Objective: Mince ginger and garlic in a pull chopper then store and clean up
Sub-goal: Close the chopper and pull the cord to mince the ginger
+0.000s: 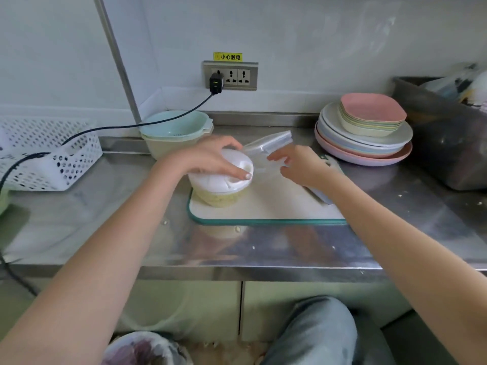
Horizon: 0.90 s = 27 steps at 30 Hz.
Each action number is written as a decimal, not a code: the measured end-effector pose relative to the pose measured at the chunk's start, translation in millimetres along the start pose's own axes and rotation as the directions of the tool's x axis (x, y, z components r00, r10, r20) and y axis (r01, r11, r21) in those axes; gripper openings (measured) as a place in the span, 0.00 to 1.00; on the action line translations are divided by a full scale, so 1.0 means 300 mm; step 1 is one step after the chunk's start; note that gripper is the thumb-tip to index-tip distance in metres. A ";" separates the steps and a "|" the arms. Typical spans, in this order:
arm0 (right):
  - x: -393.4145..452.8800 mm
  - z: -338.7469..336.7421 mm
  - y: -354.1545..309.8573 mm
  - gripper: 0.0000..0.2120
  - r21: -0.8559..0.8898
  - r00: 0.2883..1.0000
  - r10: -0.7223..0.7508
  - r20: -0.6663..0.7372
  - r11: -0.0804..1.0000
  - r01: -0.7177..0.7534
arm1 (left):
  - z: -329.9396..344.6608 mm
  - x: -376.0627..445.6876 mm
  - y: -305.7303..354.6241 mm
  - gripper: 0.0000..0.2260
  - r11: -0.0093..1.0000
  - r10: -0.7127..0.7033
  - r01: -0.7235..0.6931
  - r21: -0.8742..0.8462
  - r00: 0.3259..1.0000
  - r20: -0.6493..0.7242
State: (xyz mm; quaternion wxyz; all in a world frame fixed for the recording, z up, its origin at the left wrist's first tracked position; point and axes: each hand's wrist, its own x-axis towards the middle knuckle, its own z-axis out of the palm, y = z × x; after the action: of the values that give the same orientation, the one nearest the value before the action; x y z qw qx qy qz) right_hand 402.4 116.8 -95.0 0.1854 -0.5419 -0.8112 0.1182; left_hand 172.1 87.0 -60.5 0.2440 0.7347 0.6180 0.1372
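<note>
The pull chopper (218, 192) stands on the left part of a white cutting board (266, 206) with a green rim; yellowish mince shows through its clear bowl. My left hand (208, 158) grips its white lid from above. To its right my right hand (297, 165) pinches the near edge of a clear plastic zip bag (268, 146) that lies just behind the chopper. A knife blade (320, 194) lies on the board, partly hidden under my right wrist.
Stacked pastel colander bowls (176, 130) stand behind the chopper. A pile of plates and bowls (366, 133) sits at the right, a steel tub (445, 138) beyond it. A white perforated basket (50, 154) and a black cable (105, 127) lie at the left. Scraps dot the steel counter (237, 229).
</note>
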 end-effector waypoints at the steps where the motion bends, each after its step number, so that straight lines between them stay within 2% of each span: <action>1: 0.002 0.004 -0.010 0.17 0.044 0.999 0.041 -0.034 0.998 -0.040 | 0.001 -0.016 -0.018 0.35 0.998 0.008 -0.011 -0.067 0.999 -0.043; 2: 0.003 0.001 -0.015 0.16 0.037 0.993 0.083 -0.084 0.996 -0.080 | 0.008 -0.026 -0.032 0.34 0.993 0.014 -0.025 -0.119 0.996 -0.090; 4: 0.009 0.000 -0.015 0.11 -0.164 0.976 0.075 -0.202 0.980 -0.109 | 0.029 -0.043 -0.053 0.34 0.980 0.011 -0.041 -0.197 0.988 -0.154; 6: 0.024 0.006 -0.025 0.13 -0.290 0.982 0.021 -0.190 0.954 -0.076 | 0.051 -0.060 -0.064 0.39 0.957 0.013 -0.054 -0.284 0.990 -0.144; 9: 0.073 0.024 -0.045 0.18 -0.063 0.995 0.098 -0.025 0.993 -0.100 | 0.059 -0.091 -0.082 0.48 0.896 0.038 -0.111 -0.430 0.984 -0.175; 11: 0.105 0.034 -0.049 0.14 0.049 0.988 0.156 -0.008 0.987 -0.155 | 0.059 -0.114 -0.113 0.55 0.819 0.017 -0.117 -0.561 0.983 -0.181; 13: 0.122 0.033 -0.052 0.06 0.143 0.975 0.173 -0.137 0.978 -0.153 | 0.072 -0.134 -0.147 0.61 0.785 0.023 -0.098 -0.612 0.991 -0.129; 14: 0.121 0.028 -0.056 0.05 0.214 0.962 0.181 -0.204 0.967 -0.137 | 0.080 -0.141 -0.155 0.63 0.797 0.031 -0.090 -0.597 0.994 -0.109; 16: 0.107 0.018 -0.059 0.10 0.323 0.928 0.184 -0.324 0.943 -0.075 | 0.094 -0.135 -0.162 0.64 0.829 0.022 -0.083 -0.553 0.993 -0.116; 18: 0.092 0.013 -0.057 0.13 0.303 0.909 0.189 -0.371 0.950 -0.074 | 0.106 -0.117 -0.157 0.63 0.822 0.021 -0.100 -0.560 0.989 -0.146; 20: 0.093 0.008 -0.066 0.16 0.263 0.943 0.214 -0.255 0.954 -0.145 | 0.122 -0.105 -0.154 0.61 0.788 0.044 -0.142 -0.599 0.983 -0.176; 22: 0.115 0.010 -0.082 0.17 0.330 0.963 0.244 -0.114 0.924 -0.195 | 0.134 -0.098 -0.155 0.59 0.753 0.055 -0.163 -0.637 0.981 -0.187; 24: 0.134 0.011 -0.095 0.16 0.492 0.954 0.257 -0.152 0.857 -0.152 | 0.142 -0.100 -0.160 0.59 0.738 0.060 -0.165 -0.655 0.982 -0.179; 25: 0.136 0.010 -0.098 0.15 0.497 0.953 0.234 -0.190 0.860 -0.112 | 0.148 -0.101 -0.166 0.59 0.739 0.052 -0.158 -0.655 0.983 -0.178; 26: 0.139 0.009 -0.091 0.13 0.440 0.970 0.178 -0.166 0.893 -0.088 | 0.156 -0.101 -0.173 0.60 0.744 0.043 -0.152 -0.651 0.983 -0.181; 27: 0.137 0.002 -0.081 0.11 0.284 0.992 0.099 -0.077 0.956 -0.074 | 0.164 -0.101 -0.180 0.61 0.751 0.027 -0.141 -0.646 0.983 -0.183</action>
State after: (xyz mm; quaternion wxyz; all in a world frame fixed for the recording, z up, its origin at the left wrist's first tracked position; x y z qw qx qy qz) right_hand 367.7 145.4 -78.9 0.2914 -0.5499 -0.7525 0.2155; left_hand 145.5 54.4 -127.6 0.4284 0.6160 0.5146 0.4149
